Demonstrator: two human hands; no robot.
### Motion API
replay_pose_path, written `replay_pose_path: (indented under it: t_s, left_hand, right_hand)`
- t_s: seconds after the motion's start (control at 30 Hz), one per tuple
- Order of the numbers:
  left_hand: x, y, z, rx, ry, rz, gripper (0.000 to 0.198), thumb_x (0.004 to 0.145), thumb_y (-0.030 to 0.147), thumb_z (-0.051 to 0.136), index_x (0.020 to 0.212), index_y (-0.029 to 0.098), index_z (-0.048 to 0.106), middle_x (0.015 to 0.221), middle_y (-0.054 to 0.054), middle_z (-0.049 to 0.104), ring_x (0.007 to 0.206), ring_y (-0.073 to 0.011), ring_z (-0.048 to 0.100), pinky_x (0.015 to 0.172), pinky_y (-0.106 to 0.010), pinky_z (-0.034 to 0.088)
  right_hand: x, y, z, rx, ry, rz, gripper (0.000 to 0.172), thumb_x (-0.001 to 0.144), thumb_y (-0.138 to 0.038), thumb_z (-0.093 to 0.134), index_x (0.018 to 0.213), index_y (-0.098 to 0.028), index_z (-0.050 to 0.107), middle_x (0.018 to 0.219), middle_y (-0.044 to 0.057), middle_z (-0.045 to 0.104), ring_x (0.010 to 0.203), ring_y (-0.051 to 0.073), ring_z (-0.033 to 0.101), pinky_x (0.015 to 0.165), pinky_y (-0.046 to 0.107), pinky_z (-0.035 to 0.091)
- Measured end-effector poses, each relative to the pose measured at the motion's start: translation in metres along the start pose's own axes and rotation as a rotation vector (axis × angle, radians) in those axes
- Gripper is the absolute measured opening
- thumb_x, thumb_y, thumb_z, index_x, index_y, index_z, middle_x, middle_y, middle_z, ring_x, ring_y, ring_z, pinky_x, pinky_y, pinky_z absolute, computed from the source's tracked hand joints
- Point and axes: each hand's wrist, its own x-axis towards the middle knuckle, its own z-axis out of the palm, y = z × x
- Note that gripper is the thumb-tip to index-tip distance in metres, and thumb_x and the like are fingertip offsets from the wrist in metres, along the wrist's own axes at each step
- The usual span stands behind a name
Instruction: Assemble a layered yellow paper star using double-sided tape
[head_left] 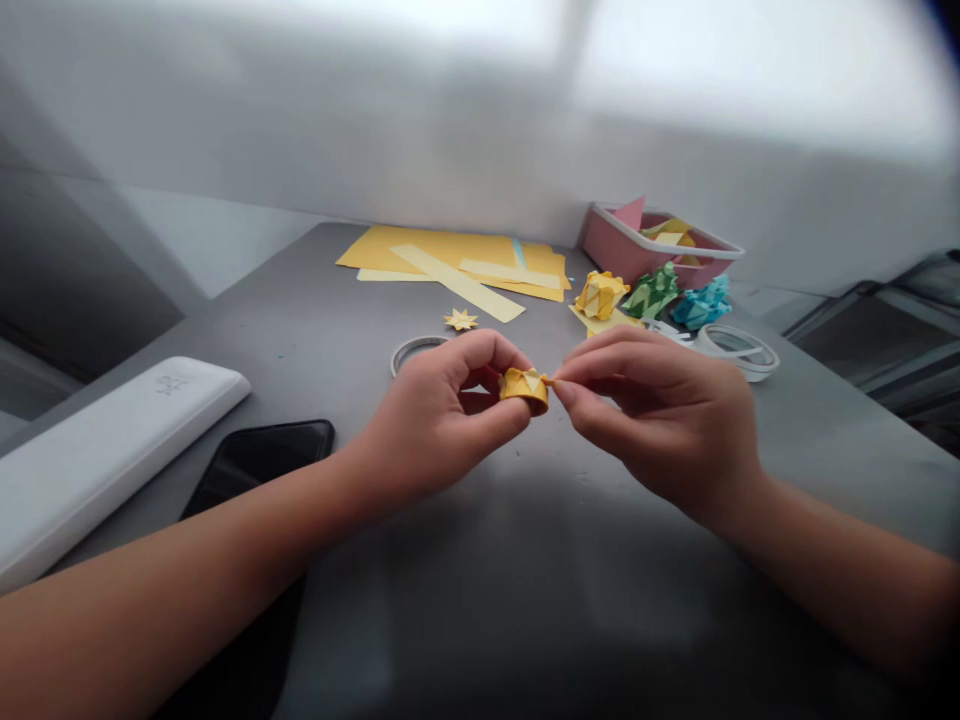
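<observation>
Both hands, left hand and right hand, pinch the yellow paper ring; no writing seems legible.

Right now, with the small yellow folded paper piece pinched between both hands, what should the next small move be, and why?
Probably tuck the loose tip in. The left hand grips the yellow paper piece between thumb and forefinger above the grey table, and the right hand pinches a small tip sticking out at its right edge, so pressing that tip into the fold seems the natural step.
</observation>
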Motion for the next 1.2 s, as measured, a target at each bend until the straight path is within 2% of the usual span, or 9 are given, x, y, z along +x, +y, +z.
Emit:
replay_pose_path:
  t_s: [0.23,0.47,0.7,0.8,0.97,1.1,1.2]
  left_hand:
    - [-0.001,0.002,0.001,0.049,0.008,0.057,0.01,0.08,0.012,0.064,0.086,0.019,0.062,0.085,-0.001,0.063,0.079,-0.0125,0.062,0.07,-0.024,0.055]
    - [-0.002,0.004,0.002,0.105,0.052,0.055,0.01,0.077,0.012,0.064,0.083,0.019,0.062,0.084,0.0,0.064,0.079,-0.0133,0.062,0.07,-0.025,0.055]
    - [0.001,-0.001,0.001,0.032,0.076,0.03,0.009,0.078,0.015,0.067,0.085,0.018,0.062,0.081,0.001,0.06,0.076,-0.011,0.058,0.069,-0.022,0.053]
    - [0.002,0.0,0.0,-0.058,0.112,-0.013,0.011,0.078,0.016,0.069,0.086,0.018,0.061,0.077,0.002,0.06,0.073,-0.0099,0.058,0.068,-0.022,0.053]
    - [0.002,0.003,0.001,-0.142,0.105,-0.037,0.014,0.077,0.012,0.07,0.088,0.017,0.062,0.08,0.002,0.063,0.077,-0.0091,0.06,0.07,-0.019,0.054]
    - [0.001,0.002,0.0,-0.168,0.038,-0.026,0.013,0.08,0.012,0.069,0.09,0.016,0.063,0.082,0.002,0.061,0.077,-0.0075,0.06,0.071,-0.017,0.054]
    - [0.001,0.001,0.0,-0.168,-0.002,-0.009,0.013,0.081,0.011,0.068,0.092,0.015,0.063,0.086,0.001,0.061,0.078,-0.0072,0.06,0.07,-0.016,0.053]
  right_hand:
    - [-0.002,-0.003,0.0,-0.124,0.038,-0.213,0.018,0.078,-0.009,0.069,0.08,-0.026,0.071,0.079,0.002,0.072,0.065,0.016,0.067,0.058,0.031,0.058]
    - [-0.003,-0.004,0.001,-0.144,0.02,-0.251,0.019,0.082,-0.009,0.067,0.084,-0.027,0.071,0.081,0.003,0.072,0.068,0.017,0.068,0.06,0.032,0.059]
    - [-0.006,-0.01,0.003,-0.181,-0.014,-0.321,0.02,0.082,-0.006,0.068,0.088,-0.025,0.071,0.086,0.005,0.072,0.074,0.017,0.069,0.068,0.032,0.06]
    - [-0.005,-0.01,0.003,-0.126,0.021,-0.279,0.019,0.081,-0.009,0.07,0.092,-0.024,0.069,0.089,0.005,0.07,0.077,0.017,0.067,0.069,0.035,0.059]
    - [-0.005,-0.004,0.004,0.066,0.045,-0.104,0.025,0.075,-0.016,0.079,0.095,-0.023,0.066,0.093,0.006,0.064,0.09,0.022,0.062,0.067,0.038,0.059]
    - [-0.008,0.004,0.006,0.219,-0.005,-0.013,0.031,0.075,-0.015,0.08,0.1,-0.024,0.064,0.097,0.004,0.068,0.092,0.022,0.067,0.081,0.046,0.061]
    - [-0.01,0.009,0.007,0.289,-0.015,0.04,0.035,0.074,-0.014,0.081,0.103,-0.025,0.063,0.097,0.003,0.069,0.092,0.022,0.069,0.085,0.045,0.061]
